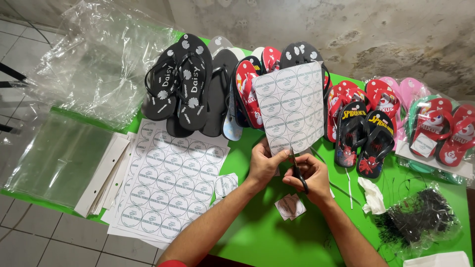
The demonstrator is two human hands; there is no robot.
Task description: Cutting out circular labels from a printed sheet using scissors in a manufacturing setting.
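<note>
Label sheet (291, 106) pinched upright in left hand (264, 163) fingers

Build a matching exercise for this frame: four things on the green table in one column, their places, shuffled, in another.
Things:
1. sticker sheet
2. scissors
3. black tag fasteners in a bag
4. clear plastic bags

Places:
A. near right corner
B. left edge of table
C. in the right hand
D. held up by the left hand

Pairs: 1-D, 2-C, 3-A, 4-B
</note>
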